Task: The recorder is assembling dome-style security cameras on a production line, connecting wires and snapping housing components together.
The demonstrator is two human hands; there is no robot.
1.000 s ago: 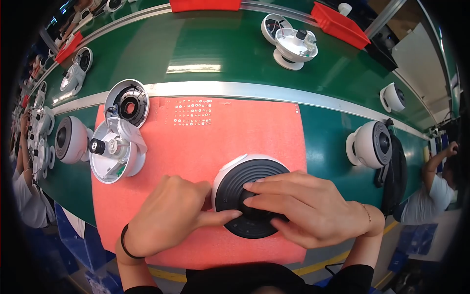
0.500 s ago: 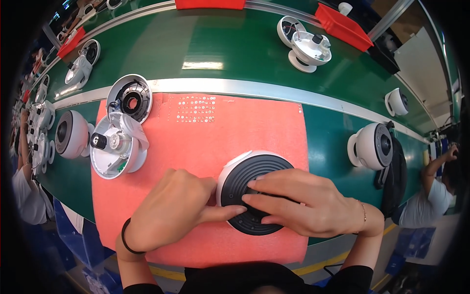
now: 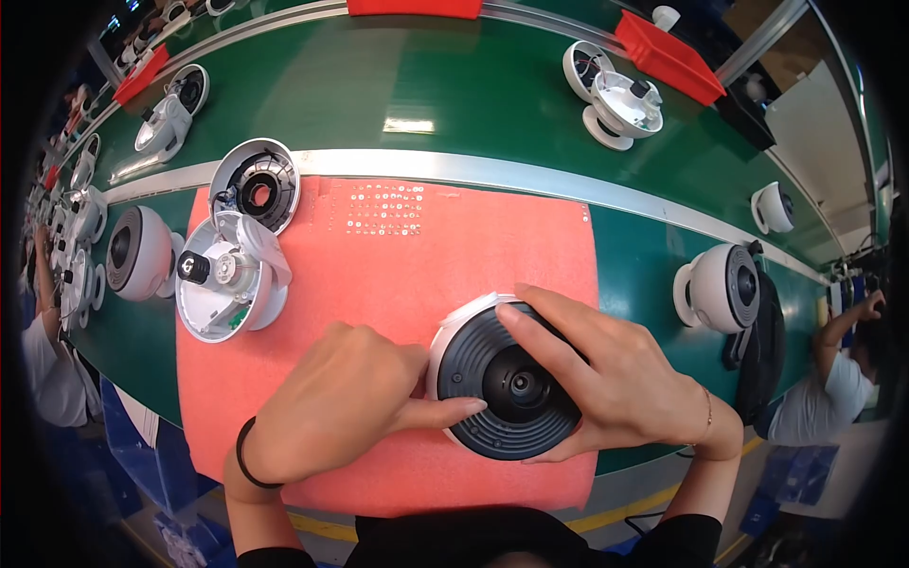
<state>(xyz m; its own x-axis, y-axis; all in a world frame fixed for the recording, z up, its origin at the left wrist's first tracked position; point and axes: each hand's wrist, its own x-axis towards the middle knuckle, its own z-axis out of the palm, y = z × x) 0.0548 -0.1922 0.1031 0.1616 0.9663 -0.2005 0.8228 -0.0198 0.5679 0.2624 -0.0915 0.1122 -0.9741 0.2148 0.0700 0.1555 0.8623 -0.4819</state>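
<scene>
A round white device (image 3: 469, 402) with a black ringed front and a lens in its middle rests near the front of a pink foam mat (image 3: 379, 284). My left hand (image 3: 346, 402) grips its left edge, thumb laid over the black face and the other fingers curled in. Around the right rim curves my right hand (image 3: 606, 374), fingers on the top edge and thumb low on the near side. The left fingertips are hidden. At the mat's left lies an opened device (image 3: 227, 284) of the same shape, its inner parts showing and its black-lined half shell (image 3: 254, 189) tilted up behind.
Rows of small screws (image 3: 385, 210) lie at the mat's back. Closed devices stand left (image 3: 137, 251) and right (image 3: 720, 289) of it. Beyond a metal rail (image 3: 407, 164), a green belt (image 3: 473, 85) carries another opened device (image 3: 625, 104). Red bins (image 3: 670, 59) line the far edge.
My right hand has shifted from over the middle of the black face to its right rim, uncovering the lens. The left hand stays on the edge. Opened devices on the belt have slid right.
</scene>
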